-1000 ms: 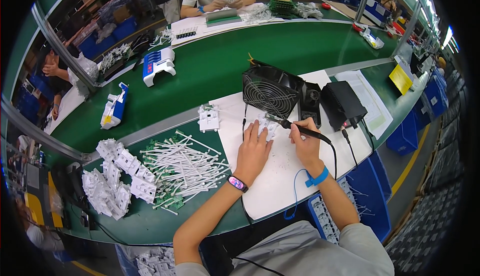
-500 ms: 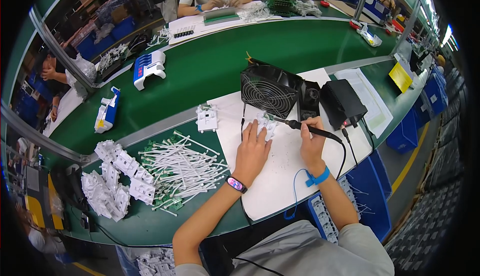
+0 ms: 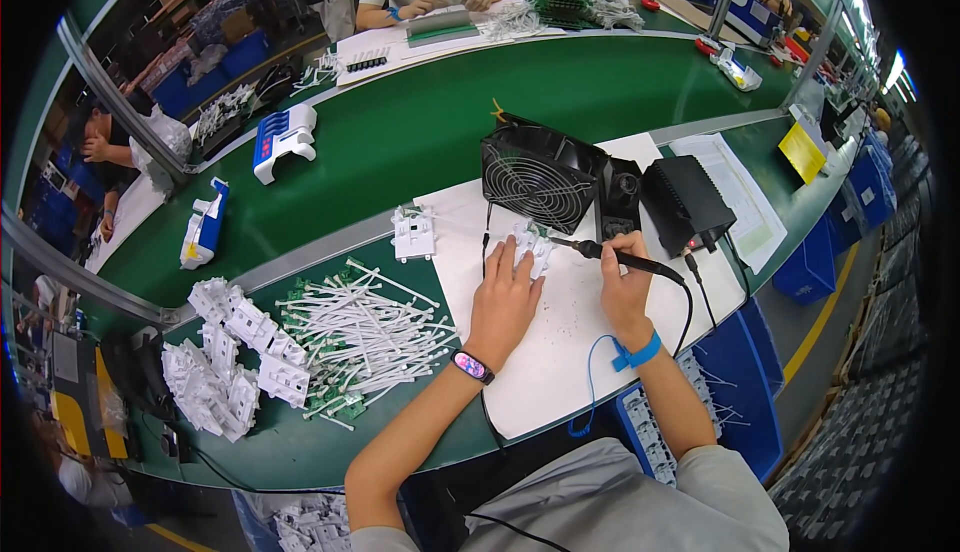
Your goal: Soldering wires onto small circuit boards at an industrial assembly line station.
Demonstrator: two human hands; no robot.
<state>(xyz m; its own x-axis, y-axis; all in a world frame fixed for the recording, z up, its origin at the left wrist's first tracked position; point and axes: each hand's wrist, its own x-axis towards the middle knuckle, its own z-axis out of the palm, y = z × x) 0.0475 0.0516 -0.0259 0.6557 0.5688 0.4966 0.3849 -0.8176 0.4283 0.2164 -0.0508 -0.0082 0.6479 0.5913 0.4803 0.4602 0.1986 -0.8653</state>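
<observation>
Lying under left fingers: white part

I see a small, white, bumpy plastic piece on a big white flat sheet. The fingers of the left hand lie over part of it, so I can't see its whole shape. The tiny bits on it are too small to make out.

Just to the right is a thin soldering iron with a black handle and a metal rod. The right hand holds it near the back. It leans over sideways, and its rod points left at the white piece. I can't tell if the tip touches. Its black cord bends down in a curve.
</observation>
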